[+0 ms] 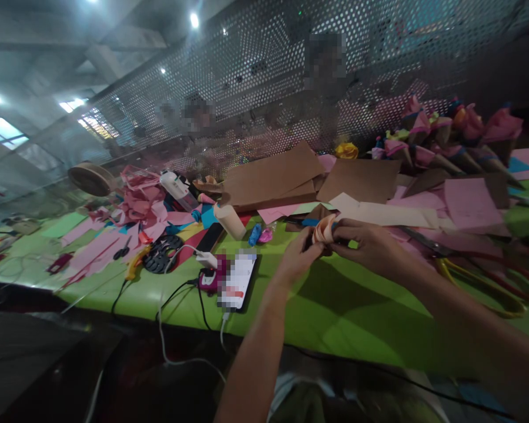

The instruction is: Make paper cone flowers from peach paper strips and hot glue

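Note:
Over the green tabletop, a small cream-and-peach paper flower with curled layers is held between both hands. My left hand grips its left side and underside, fingers closed. From the right, my right hand pinches the other edge of the flower; the far fingertips are partly hidden. A strip of cream paper lies just behind my right hand. Close to my left hand are a blue twist of paper and a pink one.
A phone with a cable lies left, by a purple power strip. Scissors with red and yellow handles lie right. Brown card sheets and wrapped paper flowers line the back. A yellow glue gun sits further left.

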Demonstrator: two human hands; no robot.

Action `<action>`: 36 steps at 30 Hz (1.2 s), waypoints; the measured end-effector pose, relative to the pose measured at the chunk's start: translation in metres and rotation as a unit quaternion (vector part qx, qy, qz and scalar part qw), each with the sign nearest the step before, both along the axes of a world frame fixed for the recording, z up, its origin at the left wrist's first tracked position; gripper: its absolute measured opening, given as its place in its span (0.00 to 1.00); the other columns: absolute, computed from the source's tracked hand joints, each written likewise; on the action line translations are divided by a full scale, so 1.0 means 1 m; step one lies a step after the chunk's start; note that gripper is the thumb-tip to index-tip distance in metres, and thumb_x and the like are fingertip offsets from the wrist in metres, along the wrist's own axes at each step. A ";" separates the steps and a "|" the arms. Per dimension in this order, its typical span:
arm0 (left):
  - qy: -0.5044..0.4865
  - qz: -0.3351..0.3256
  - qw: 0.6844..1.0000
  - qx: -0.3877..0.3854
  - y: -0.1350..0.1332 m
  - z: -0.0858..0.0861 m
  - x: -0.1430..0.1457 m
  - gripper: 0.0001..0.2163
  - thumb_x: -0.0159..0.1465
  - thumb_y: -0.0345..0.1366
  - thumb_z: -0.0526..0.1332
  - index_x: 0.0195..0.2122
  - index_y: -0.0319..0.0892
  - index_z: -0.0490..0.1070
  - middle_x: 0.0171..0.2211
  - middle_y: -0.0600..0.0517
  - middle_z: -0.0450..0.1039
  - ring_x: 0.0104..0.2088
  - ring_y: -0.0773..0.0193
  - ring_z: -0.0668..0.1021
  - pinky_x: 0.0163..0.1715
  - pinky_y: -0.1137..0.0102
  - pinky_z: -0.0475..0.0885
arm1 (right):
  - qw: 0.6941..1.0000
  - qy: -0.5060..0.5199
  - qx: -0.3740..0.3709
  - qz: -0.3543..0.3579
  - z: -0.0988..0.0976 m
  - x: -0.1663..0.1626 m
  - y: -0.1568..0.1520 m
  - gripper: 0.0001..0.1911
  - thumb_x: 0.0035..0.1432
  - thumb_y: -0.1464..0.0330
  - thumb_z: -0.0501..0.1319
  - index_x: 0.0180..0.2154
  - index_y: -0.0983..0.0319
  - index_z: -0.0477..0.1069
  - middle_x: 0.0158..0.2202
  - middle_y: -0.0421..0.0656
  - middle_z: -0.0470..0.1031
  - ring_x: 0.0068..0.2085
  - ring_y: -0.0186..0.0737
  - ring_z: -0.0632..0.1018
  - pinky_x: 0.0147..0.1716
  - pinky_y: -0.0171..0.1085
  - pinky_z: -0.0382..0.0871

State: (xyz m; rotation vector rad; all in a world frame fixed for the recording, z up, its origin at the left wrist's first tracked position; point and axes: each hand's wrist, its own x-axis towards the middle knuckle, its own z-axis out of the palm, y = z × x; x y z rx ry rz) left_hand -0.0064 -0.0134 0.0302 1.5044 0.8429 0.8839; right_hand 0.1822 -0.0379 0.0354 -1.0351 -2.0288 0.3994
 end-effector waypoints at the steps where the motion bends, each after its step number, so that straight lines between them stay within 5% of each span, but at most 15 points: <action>1: 0.012 0.001 1.000 0.009 0.000 0.000 0.000 0.09 0.60 0.37 0.64 0.40 0.42 0.73 0.39 0.49 0.75 0.42 0.58 0.77 0.46 0.63 0.73 | 1.000 -0.003 0.002 -0.002 0.000 0.000 0.000 0.09 0.65 0.66 0.59 0.33 0.59 0.77 0.39 0.47 0.81 0.40 0.45 0.82 0.42 0.40 0.76; 12: -0.006 -0.006 1.000 -0.015 -0.002 0.002 0.003 0.09 0.57 0.33 0.61 0.40 0.43 0.72 0.39 0.50 0.74 0.43 0.58 0.75 0.48 0.63 0.71 | 1.000 -0.006 0.007 0.001 -0.002 -0.001 0.001 0.10 0.65 0.66 0.59 0.35 0.58 0.79 0.39 0.48 0.81 0.39 0.46 0.82 0.39 0.40 0.76; 22: -0.074 -0.017 0.991 -0.111 0.005 -0.007 -0.002 0.17 0.57 0.43 0.68 0.46 0.41 0.77 0.41 0.48 0.77 0.44 0.57 0.77 0.50 0.62 0.70 | 1.000 0.005 0.017 -0.003 0.000 0.000 0.000 0.09 0.64 0.68 0.59 0.32 0.58 0.75 0.38 0.46 0.80 0.39 0.44 0.82 0.37 0.38 0.75; 36: -0.110 -0.012 0.989 -0.101 0.004 -0.008 0.001 0.17 0.54 0.44 0.74 0.40 0.41 0.78 0.40 0.49 0.78 0.46 0.56 0.77 0.54 0.60 0.69 | 1.000 -0.001 0.009 -0.008 0.000 0.000 -0.001 0.08 0.63 0.68 0.59 0.35 0.58 0.78 0.41 0.48 0.82 0.43 0.48 0.83 0.43 0.42 0.77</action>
